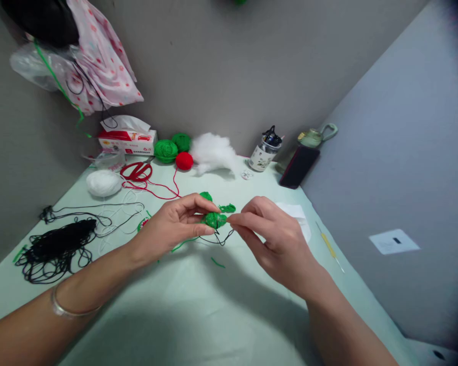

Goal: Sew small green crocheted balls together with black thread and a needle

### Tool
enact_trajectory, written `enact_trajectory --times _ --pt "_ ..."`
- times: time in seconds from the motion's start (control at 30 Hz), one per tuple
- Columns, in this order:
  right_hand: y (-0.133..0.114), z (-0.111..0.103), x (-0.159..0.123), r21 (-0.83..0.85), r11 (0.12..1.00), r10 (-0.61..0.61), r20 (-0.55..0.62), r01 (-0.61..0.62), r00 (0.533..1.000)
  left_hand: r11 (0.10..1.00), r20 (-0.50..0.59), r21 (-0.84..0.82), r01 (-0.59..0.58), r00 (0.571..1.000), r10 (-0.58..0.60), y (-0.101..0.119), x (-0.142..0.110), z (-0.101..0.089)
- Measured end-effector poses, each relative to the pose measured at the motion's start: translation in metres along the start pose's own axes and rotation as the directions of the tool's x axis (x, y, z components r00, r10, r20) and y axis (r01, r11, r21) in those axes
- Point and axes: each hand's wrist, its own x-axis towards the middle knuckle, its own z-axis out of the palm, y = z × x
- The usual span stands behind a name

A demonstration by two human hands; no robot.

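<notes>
My left hand (179,219) pinches a small green crocheted piece (215,220) between thumb and fingers, above the table. At the piece's right end, the fingertips of my right hand (269,231) are pressed together on something thin, perhaps a needle; it is too small to make out. Black yarn (223,240) hangs in loops beneath the green piece. Just behind it on the table lie another green crocheted bit (227,208) and a green piece (206,195), partly hidden by my left hand. A round red, white and green item (142,222) shows beside my left wrist.
Black yarn skein (61,244), white yarn ball (104,183) and red scissors (137,172) lie left. Behind are a tissue box (127,140), green yarn balls (166,151), red yarn (184,161) and white stuffing (213,155). A jar (263,155), phone (299,166) and yellow-handled hook (328,245) stand or lie right.
</notes>
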Motion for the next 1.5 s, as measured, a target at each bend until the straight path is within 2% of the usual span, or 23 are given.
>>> enact_trajectory --times 0.07,0.17,0.3,0.37,0.47,0.57,0.73,1.03,1.3,1.4,1.5 --pt "0.004 0.002 0.002 0.195 0.975 0.097 0.037 -0.103 0.995 0.999 0.015 -0.031 -0.011 1.0 0.012 -0.001 0.0 -0.001" --pt "0.011 0.007 0.004 0.425 0.872 0.214 0.12 -0.244 0.97 0.997 0.016 -0.072 -0.023 1.0 0.024 -0.004 0.001 -0.001" --pt "0.013 0.02 0.005 0.567 0.754 0.312 0.135 -0.331 0.941 0.994 -0.024 -0.108 -0.03 0.999 0.028 -0.007 0.002 0.0" --pt "0.011 0.025 0.005 0.594 0.735 0.341 0.096 -0.329 0.935 0.993 -0.059 -0.108 -0.042 0.998 0.036 -0.008 0.002 0.0" --pt "0.008 0.027 0.006 0.583 0.752 0.34 0.056 -0.307 0.939 0.993 -0.082 -0.1 -0.055 0.996 0.047 -0.009 0.002 0.001" --pt "0.009 0.023 0.006 0.567 0.767 0.315 0.077 -0.302 0.946 0.993 -0.079 -0.105 -0.051 0.996 0.043 -0.008 0.001 0.001" --pt "0.013 0.02 0.006 0.588 0.744 0.327 0.092 -0.317 0.941 0.993 -0.089 -0.107 -0.048 0.995 0.038 -0.007 0.0 0.001" --pt "0.005 0.042 0.004 0.672 0.676 0.399 0.012 -0.303 0.917 0.991 -0.14 -0.127 -0.052 0.99 0.034 -0.013 0.0 0.006" --pt "0.005 0.041 0.003 0.511 0.778 0.419 0.013 -0.366 0.908 0.991 -0.202 0.026 -0.133 0.97 0.136 -0.015 -0.003 0.009" --pt "-0.003 0.041 -0.001 0.355 0.893 0.309 -0.036 -0.277 0.95 0.974 -0.204 0.132 -0.186 0.956 0.211 -0.017 -0.003 0.011" --pt "-0.008 0.046 -0.007 0.046 0.994 0.1 -0.074 -0.097 0.992 0.923 -0.188 0.286 -0.259 0.929 0.319 -0.019 -0.003 0.012"
